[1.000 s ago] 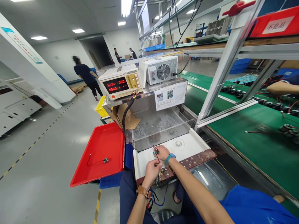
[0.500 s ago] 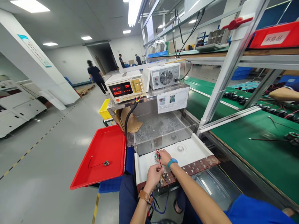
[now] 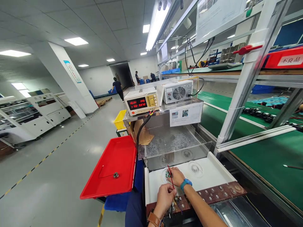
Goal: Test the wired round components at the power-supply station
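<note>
Count from the middle of the pan (image 3: 209, 168). The strip (image 3: 215, 193) is on its near edge, at 6 o'clock. The part (image 3: 168, 174) is at the pan's 9 o'clock end. The tray (image 3: 120, 151) is at 10 o'clock, with a motor (image 3: 115, 175) in it. Past the tray is the bin (image 3: 120, 120). Behind the pan is the stand (image 3: 163, 110). On top are the meter (image 3: 139, 102) at 11 and the fan box (image 3: 178, 92) at 12. The bench (image 3: 262, 157) is at 2.
</note>
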`<control>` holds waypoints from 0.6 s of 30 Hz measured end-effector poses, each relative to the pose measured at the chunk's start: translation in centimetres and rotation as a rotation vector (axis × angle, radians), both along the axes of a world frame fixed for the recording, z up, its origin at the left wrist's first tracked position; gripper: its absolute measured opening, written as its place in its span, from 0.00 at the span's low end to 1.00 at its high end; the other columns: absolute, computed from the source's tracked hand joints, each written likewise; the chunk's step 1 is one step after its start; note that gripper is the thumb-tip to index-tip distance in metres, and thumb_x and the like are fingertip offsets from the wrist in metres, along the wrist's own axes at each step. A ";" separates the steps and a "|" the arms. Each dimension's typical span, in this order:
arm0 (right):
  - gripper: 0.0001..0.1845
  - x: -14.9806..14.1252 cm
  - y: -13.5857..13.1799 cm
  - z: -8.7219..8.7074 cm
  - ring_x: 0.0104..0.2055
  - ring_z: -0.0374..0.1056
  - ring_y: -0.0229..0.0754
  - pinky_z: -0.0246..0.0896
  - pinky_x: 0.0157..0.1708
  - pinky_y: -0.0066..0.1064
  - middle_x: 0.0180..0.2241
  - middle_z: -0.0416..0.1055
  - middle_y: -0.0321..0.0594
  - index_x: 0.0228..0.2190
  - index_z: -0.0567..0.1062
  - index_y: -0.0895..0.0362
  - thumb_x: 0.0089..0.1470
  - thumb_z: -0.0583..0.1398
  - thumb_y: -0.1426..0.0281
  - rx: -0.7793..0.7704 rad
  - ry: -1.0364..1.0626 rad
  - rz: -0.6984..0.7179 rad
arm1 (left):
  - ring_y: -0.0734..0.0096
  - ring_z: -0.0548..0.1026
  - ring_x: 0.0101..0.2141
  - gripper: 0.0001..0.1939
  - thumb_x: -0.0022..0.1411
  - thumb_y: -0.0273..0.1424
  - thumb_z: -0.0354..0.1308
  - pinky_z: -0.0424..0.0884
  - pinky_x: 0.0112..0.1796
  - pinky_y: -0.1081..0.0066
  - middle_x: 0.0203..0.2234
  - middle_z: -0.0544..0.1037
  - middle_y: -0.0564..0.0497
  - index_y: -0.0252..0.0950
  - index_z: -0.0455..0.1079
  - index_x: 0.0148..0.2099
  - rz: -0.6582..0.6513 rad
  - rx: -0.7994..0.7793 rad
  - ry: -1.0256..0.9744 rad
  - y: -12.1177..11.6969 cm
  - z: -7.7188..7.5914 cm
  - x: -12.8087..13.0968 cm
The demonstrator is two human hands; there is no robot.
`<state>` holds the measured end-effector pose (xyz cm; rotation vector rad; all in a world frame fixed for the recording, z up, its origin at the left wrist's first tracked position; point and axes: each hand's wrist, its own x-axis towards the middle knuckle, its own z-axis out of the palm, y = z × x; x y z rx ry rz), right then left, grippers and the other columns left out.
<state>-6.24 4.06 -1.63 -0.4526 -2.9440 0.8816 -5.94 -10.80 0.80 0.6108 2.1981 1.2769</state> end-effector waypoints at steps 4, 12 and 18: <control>0.19 -0.2 -0.1 -0.2 0.47 0.65 0.49 0.56 0.47 0.32 0.40 0.74 0.43 0.41 0.76 0.56 0.44 0.62 0.69 -0.002 0.016 -0.008 | 0.68 0.71 0.27 0.08 0.49 0.32 0.55 0.63 0.31 0.71 0.23 0.77 0.50 0.34 0.73 0.28 0.016 -0.012 0.000 0.0 0.2 0.1; 0.20 0.0 -0.1 0.3 0.48 0.64 0.50 0.57 0.46 0.34 0.41 0.73 0.44 0.41 0.76 0.56 0.42 0.63 0.70 -0.031 -0.009 -0.016 | 0.66 0.72 0.30 0.08 0.50 0.32 0.54 0.64 0.34 0.69 0.25 0.78 0.50 0.35 0.72 0.28 -0.009 -0.024 0.024 -0.1 0.6 0.2; 0.07 -0.4 -0.5 0.4 0.40 0.66 0.44 0.57 0.40 0.31 0.35 0.71 0.41 0.29 0.73 0.56 0.43 0.60 0.71 -0.085 0.156 -0.061 | 0.62 0.74 0.31 0.12 0.52 0.39 0.55 0.67 0.37 0.66 0.25 0.78 0.47 0.35 0.72 0.28 0.077 0.094 0.080 -0.2 1.0 0.2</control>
